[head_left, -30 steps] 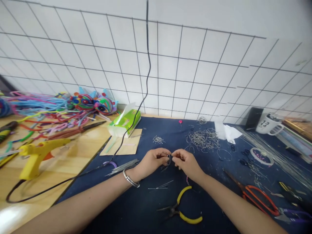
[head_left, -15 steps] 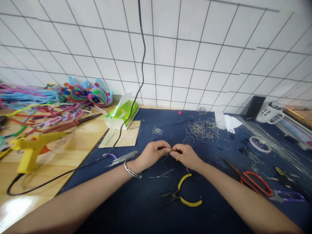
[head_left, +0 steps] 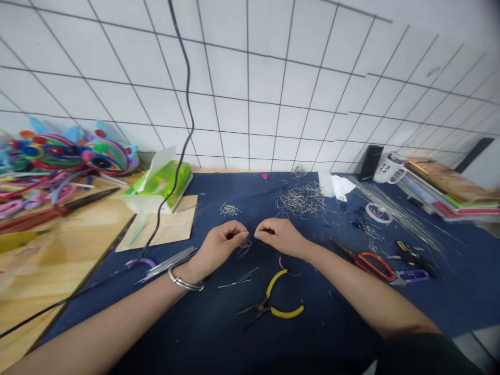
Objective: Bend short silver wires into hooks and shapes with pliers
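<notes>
My left hand [head_left: 219, 245] and my right hand [head_left: 280, 236] hover close together over a dark blue cloth [head_left: 312, 323], both with fingertips pinched. A thin piece of silver wire [head_left: 246, 242] seems to run between the two pinches; it is too fine to see well. A silver bangle [head_left: 183, 282] circles my left wrist. Yellow-handled pliers [head_left: 273, 307] lie on the cloth just in front of my hands. A few loose straight wires [head_left: 238, 280] lie beside them.
A heap of bent wire pieces [head_left: 300, 199] lies behind my hands. Red-handled scissors [head_left: 365, 261] and a purple-handled tool [head_left: 412, 275] lie at right, a mug [head_left: 388, 169] and stacked books [head_left: 449, 192] behind. A green tissue pack [head_left: 162, 182], colourful pipe cleaners [head_left: 58, 166] and a black cable [head_left: 172, 156] are at left.
The camera has swung to the right, so the yellow glue gun left the view. My two hands have drawn slightly apart and still pinch at the fine wire.
</notes>
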The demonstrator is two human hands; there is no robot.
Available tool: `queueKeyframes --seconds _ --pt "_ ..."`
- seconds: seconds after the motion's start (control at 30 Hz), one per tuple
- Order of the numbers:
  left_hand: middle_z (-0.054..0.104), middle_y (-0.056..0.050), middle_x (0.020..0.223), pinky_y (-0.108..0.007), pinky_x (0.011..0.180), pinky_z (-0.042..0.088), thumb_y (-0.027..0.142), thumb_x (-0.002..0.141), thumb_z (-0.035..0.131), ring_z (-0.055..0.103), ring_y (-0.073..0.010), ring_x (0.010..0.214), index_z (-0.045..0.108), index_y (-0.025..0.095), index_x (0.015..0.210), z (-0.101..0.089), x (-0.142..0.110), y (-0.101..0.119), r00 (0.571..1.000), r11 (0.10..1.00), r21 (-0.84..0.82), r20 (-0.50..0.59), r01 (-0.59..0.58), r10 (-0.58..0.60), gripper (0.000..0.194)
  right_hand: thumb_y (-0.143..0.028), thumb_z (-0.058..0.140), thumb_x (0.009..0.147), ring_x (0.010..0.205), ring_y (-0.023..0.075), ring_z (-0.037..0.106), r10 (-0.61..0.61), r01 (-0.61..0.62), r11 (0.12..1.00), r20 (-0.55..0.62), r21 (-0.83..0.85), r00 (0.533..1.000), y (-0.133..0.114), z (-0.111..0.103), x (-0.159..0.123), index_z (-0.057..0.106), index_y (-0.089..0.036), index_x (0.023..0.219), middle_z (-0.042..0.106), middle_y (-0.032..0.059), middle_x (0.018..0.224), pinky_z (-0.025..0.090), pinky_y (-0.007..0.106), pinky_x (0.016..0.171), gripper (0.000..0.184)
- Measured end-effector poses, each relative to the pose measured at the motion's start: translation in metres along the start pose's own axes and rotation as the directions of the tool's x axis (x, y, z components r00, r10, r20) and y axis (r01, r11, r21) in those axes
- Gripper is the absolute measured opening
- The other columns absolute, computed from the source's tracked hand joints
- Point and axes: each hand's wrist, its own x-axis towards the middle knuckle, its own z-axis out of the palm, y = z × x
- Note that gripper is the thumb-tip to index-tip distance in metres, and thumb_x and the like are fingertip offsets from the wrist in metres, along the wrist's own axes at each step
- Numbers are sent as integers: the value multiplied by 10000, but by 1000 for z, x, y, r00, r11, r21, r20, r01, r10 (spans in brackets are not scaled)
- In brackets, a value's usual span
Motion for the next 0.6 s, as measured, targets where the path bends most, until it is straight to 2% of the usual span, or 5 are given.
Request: queueKeyframes --seconds 0.1,0.2,0.3,0.43,0.6 --pt "492 24 617 -188 532 354 339 773 512 431 -83 563 548 150 732 1 0 -1 999 998 -60 -42 14 -17 197 -271 471 810 663 93 519 -18 13 996 -59 -92 998 -12 -26 -2 610 -191 786 590 -20 717 357 210 617 162" --pt "489 25 623 -184 538 355 325 776 520 424 -76 567 546 147 743 2 -1 2 997 994 -112 -71 11 -19 183 -286 476 813 689 114 531 -60 70 969 48 -237 997 -23 -38 -19 609 -202 762 597 -10 745 372 238 641 165" --pt "498 23 634 -189 556 366 321 781 524 434 -77 583 544 145 761 1 -1 5 997 986 -167 -74 10 -23 179 -365 550 761 769 174 537 -98 191 900 243 -392 965 -28 -27 -52 622 -217 850 601 36 808 393 295 684 187" --pt "513 18 639 -200 573 381 330 785 525 453 -79 589 539 139 768 -1 0 6 999 969 -245 -35 18 -28 191 -493 680 587 1053 317 427 -70 230 804 297 -548 952 -25 2 -98 475 -223 1177 512 119 1162 349 439 849 680" --pt "527 13 632 -204 564 393 334 778 532 464 -77 575 534 130 763 -1 3 5 999 952 -304 -15 45 -52 205 -342 545 741 1079 317 399 -118 293 711 303 -639 946 -21 21 -118 362 -214 1280 469 154 1203 305 466 880 583"
